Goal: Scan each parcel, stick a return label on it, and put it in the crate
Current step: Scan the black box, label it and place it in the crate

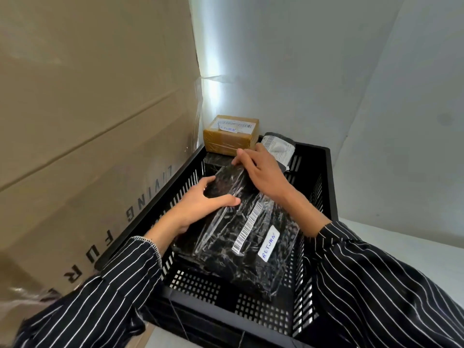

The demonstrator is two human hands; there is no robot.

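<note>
A black plastic-wrapped parcel (pixel 241 232) lies tilted inside the black slotted crate (pixel 324 182). It carries a barcode strip and a white label reading RETURN (pixel 269 243). My left hand (pixel 200 204) grips the parcel's left edge, thumb on top and fingers curled round the side. Over its far end my right hand (pixel 258 169) lies with fingers bent over that edge. At the crate's far end sit a brown taped box (pixel 231 136) with a RETURN label and a dark bag parcel (pixel 278 146) with a white shipping label.
A large cardboard carton (pixel 88 121) with printed letters stands tight against the crate's left side. White walls close the corner behind and to the right. A white surface (pixel 401 247) shows beside the crate at right.
</note>
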